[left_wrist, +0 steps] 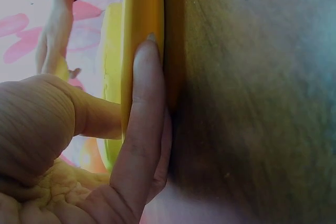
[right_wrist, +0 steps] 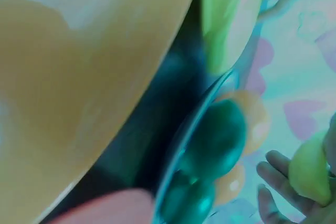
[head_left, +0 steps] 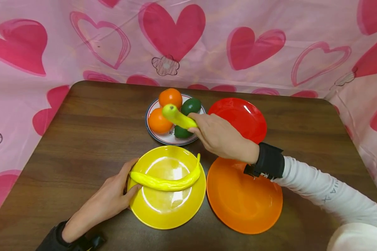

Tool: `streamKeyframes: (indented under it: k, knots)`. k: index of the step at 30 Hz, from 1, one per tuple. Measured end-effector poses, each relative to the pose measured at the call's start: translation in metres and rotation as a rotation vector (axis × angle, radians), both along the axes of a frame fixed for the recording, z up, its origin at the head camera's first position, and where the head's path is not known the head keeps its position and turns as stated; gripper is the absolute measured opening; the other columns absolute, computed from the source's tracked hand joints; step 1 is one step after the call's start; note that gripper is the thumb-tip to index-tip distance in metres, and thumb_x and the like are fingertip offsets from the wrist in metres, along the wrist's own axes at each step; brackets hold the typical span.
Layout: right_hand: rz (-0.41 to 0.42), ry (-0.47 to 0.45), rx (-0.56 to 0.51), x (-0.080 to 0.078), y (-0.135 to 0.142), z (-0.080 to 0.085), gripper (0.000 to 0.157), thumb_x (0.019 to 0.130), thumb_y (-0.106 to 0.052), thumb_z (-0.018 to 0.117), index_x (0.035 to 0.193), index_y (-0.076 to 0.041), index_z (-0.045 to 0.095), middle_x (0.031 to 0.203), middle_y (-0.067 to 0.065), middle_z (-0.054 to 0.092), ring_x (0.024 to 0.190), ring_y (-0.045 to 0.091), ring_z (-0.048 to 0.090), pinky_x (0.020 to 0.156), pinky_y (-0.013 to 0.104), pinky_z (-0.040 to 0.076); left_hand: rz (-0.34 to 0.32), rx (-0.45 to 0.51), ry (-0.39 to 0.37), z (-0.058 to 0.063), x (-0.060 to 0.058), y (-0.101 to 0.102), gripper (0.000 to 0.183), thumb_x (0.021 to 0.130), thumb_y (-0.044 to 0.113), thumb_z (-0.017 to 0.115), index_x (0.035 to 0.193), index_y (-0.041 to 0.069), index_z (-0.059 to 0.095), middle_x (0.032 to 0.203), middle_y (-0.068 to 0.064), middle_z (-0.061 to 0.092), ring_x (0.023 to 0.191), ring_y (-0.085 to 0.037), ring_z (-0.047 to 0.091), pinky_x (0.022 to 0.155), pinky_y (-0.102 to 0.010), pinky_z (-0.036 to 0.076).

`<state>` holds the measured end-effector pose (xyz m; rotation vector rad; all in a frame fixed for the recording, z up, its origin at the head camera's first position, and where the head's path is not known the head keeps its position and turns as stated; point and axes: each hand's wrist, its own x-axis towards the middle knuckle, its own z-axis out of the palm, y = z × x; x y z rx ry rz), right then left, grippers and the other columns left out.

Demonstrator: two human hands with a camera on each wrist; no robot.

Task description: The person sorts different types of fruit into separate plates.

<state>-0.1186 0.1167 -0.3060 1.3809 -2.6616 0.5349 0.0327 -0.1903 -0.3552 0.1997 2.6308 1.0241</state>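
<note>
My right hand (head_left: 221,137) grips a banana (head_left: 177,116) by one end, over the white plate (head_left: 166,140) with a dark rim. On that plate are two oranges (head_left: 159,121) and two dark green avocados (head_left: 191,106), partly covered by the banana and hand. My left hand (head_left: 110,195) pinches the left edge of a yellow plate (head_left: 166,218), thumb on top and fingers (left_wrist: 146,93) along the outer underside. A second, long yellow banana (head_left: 169,184) lies across the yellow plate, its left end beside my left thumb.
A red plate (head_left: 243,113) lies at the back right, partly behind my right hand. The orange plate (head_left: 245,205) sits beside the yellow one, under my right forearm. All stand on a dark wooden table (head_left: 91,136) with a pink heart-patterned cloth (head_left: 213,21) hanging behind.
</note>
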Motion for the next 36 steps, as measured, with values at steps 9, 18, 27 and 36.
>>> streamKeyframes:
  k: [9, 18, 27, 36]
  knots:
    - [0.198, -0.145, 0.057, 0.033, -0.019, 0.005, 0.054, 0.102, -0.034, 0.042, 0.148, -0.009, 0.031, 0.126, 0.002, 0.055, 0.111, 0.012, 0.053, 0.099, 0.022, 0.041, 0.002, -0.003, 0.024, -0.001, 0.001, 0.000, 0.070, 0.094, 0.028, 0.061, 0.151, 0.014, 0.024, 0.119, -0.009, 0.060, 0.083, -0.010, 0.053, 0.072, -0.032, 0.048]
    - [0.228, -0.176, 0.050, 0.050, -0.030, -0.013, 0.049, 0.101, -0.025, 0.046, 0.144, -0.008, 0.029, 0.108, 0.003, 0.042, 0.089, 0.012, 0.044, 0.075, 0.016, 0.041, 0.006, -0.003, -0.016, 0.000, 0.001, 0.000, 0.072, 0.090, 0.018, 0.064, 0.151, 0.014, 0.024, 0.124, -0.013, 0.056, 0.086, -0.014, 0.054, 0.076, -0.033, 0.049]
    - [0.098, -0.314, 0.205, 0.057, -0.039, -0.028, 0.056, 0.102, -0.028, 0.042, 0.150, -0.013, 0.018, 0.112, 0.008, 0.039, 0.091, 0.019, 0.048, 0.072, 0.024, 0.045, 0.014, -0.011, 0.076, -0.001, 0.003, 0.001, 0.069, 0.092, 0.026, 0.064, 0.150, 0.018, 0.028, 0.115, -0.009, 0.060, 0.083, -0.012, 0.054, 0.073, -0.034, 0.048]
    - [-0.020, -0.299, 0.351, 0.060, -0.050, -0.033, 0.051, 0.102, -0.030, 0.037, 0.147, -0.009, 0.026, 0.114, 0.012, 0.047, 0.089, 0.022, 0.054, 0.073, 0.028, 0.051, 0.013, -0.004, 0.046, -0.001, 0.002, 0.001, 0.072, 0.092, 0.030, 0.064, 0.151, 0.015, 0.026, 0.124, -0.011, 0.058, 0.087, -0.014, 0.055, 0.077, -0.036, 0.049]
